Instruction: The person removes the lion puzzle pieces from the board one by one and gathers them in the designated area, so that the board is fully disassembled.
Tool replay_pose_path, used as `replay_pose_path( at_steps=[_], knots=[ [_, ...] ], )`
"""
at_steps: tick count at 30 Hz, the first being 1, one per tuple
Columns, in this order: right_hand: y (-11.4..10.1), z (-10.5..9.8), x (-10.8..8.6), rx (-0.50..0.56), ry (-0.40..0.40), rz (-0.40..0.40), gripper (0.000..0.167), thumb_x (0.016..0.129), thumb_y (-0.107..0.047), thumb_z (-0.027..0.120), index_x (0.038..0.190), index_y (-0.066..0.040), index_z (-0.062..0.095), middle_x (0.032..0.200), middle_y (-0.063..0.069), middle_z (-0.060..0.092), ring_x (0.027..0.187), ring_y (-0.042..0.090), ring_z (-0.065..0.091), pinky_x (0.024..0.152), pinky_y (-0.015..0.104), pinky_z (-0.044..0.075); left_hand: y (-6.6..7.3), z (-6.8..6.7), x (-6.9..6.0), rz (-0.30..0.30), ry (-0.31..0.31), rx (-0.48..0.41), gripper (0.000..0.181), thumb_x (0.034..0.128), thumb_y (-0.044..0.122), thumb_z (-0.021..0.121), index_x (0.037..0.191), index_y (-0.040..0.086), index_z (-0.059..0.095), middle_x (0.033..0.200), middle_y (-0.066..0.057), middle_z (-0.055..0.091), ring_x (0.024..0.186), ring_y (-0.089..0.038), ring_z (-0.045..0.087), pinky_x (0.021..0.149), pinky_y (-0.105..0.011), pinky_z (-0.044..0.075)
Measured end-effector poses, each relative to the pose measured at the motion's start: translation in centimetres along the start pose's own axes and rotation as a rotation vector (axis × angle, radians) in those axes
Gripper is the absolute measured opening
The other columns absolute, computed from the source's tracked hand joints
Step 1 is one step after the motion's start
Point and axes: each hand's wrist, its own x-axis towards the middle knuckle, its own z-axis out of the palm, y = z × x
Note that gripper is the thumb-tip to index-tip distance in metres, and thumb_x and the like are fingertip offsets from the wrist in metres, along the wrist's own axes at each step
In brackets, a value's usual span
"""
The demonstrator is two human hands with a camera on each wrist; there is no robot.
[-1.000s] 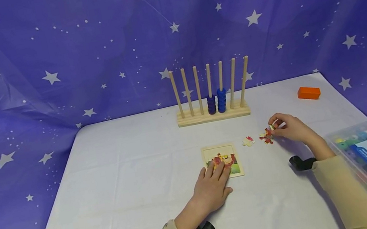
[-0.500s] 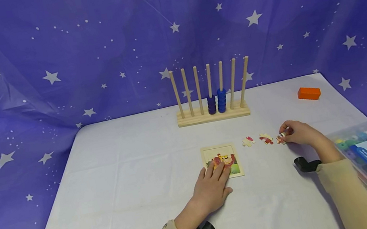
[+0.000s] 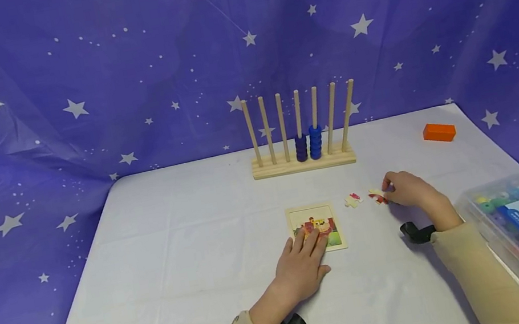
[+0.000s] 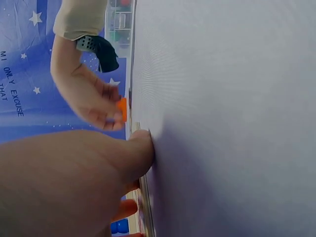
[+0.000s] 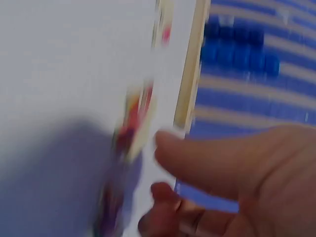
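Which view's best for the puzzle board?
Head: puzzle board seen from above, picture visible though the left hand partly covers it. Left wrist: just its edge, side-on. Right wrist: not in view.

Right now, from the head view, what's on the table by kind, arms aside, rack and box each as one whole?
Puzzle board: 1
Loose puzzle pieces: 2 showing; the right hand may hide more
Peg rack: 1
Orange block: 1
Plastic box: 1
Total: 6 visible

Left hand rests on the puzzle, right hand beside loose pieces.
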Motion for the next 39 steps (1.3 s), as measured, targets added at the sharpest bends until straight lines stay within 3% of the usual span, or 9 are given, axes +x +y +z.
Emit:
replay_pose_path(
  at_steps=[7,16,29,39],
  knots=[
    [-5.1,3.4,1.6,0.049,0.040,-0.332,0.014,0.086,-0.010,0.060,0.096,-0.002,0.057,0.082,0.007,0.049,0.069,0.016,0.043,0.061,0.032,0.037,0.1,-0.1,-0.2,-0.017,-0.015,0.035,0.056,0.0947,0.048,0.033,0.144,0.022,0.025,0.146,0.000,0.025,0.134,-0.023,0.017,0.102,-0.040,0.024],
    [-10.5,7.6,1.9,0.028,0.037,-0.572,0.021,0.090,-0.005,0.053,0.111,-0.002,0.056,0.097,0.008,0.052,0.084,0.017,0.052,0.075,0.037,0.044,0.4,-0.2,-0.4,-0.041,-0.086,0.071,0.056,0.0962,0.048,0.025,0.145,0.021,0.022,0.148,0.001,0.020,0.136,-0.021,0.011,0.104,-0.041,0.019],
    [-11.7,8.5,1.9,-0.023,0.006,-0.518,0.029,0.089,-0.002,0.051,0.117,0.000,0.059,0.103,0.009,0.051,0.094,0.024,0.050,0.084,0.041,0.040,0.5,-0.3,-0.3,-0.029,-0.077,0.102,0.053,0.0965,0.047,0.024,0.144,0.024,0.023,0.147,0.001,0.020,0.135,-0.021,0.014,0.103,-0.040,0.020],
    [-11.5,8.6,1.6,0.006,0.007,-0.532,0.027,0.090,-0.003,0.051,0.114,-0.005,0.063,0.103,0.007,0.051,0.095,0.024,0.048,0.085,0.042,0.038,0.4,0.0,-0.3,0.002,0.014,0.099,0.053,0.0957,0.046,0.031,0.142,0.021,0.029,0.144,-0.002,0.025,0.131,-0.023,0.022,0.101,-0.042,0.024]
  ],
)
